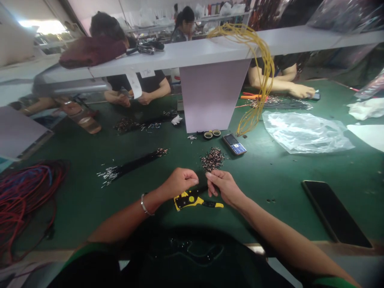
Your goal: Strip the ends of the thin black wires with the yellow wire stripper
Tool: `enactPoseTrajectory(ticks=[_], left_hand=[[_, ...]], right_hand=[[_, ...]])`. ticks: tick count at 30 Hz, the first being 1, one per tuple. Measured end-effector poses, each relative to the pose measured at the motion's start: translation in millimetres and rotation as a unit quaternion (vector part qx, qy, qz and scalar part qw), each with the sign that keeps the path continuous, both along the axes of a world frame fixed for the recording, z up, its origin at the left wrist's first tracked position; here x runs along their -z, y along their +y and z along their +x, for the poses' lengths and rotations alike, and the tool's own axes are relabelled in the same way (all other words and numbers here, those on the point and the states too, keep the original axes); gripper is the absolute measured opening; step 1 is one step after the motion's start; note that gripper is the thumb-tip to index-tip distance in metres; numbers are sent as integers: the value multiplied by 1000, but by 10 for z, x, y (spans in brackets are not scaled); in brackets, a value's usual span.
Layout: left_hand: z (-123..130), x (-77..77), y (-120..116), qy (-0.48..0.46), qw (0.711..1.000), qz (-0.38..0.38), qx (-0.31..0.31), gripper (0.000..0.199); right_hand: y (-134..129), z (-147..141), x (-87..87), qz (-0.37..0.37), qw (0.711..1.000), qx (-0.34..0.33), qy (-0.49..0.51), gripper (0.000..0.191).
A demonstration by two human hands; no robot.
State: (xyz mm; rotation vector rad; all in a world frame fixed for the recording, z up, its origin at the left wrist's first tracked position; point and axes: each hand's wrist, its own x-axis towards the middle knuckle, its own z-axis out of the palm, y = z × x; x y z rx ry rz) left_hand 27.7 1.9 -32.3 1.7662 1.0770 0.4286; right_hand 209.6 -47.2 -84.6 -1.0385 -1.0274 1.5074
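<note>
Head view: red cables (27,196), cut off at left, coil on the smooth green counter (255,172). Next, a straight bundle of thin black wires (135,163) with metallic ends. The left hand (180,184) curls its fingers inward, any contents hidden. Yellow-and-black pliers (192,200) lie below, upper handle indistinct. A loose heap of tiny coppery pieces (213,159) sits just beyond the right hand (223,184), thumb and forefinger drawn close; whether they grip something, I cannot tell.
</note>
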Motion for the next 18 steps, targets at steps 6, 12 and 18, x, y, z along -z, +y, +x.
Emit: enactPoseTrajectory(ticks=[6, 12, 18], left_hand=[[-141, -69, 166, -81, 984, -34, -158, 17], [-273, -100, 213, -138, 969, -81, -186, 21], [-336, -88, 228, -168, 959, -105, -202, 19]], right_hand=[[-73, 1, -19, 200, 924, -35, -324, 18], [-209, -137, -19, 300, 772, -161, -537, 50], [-140, -117, 64, 302, 761, -170, -548, 36]])
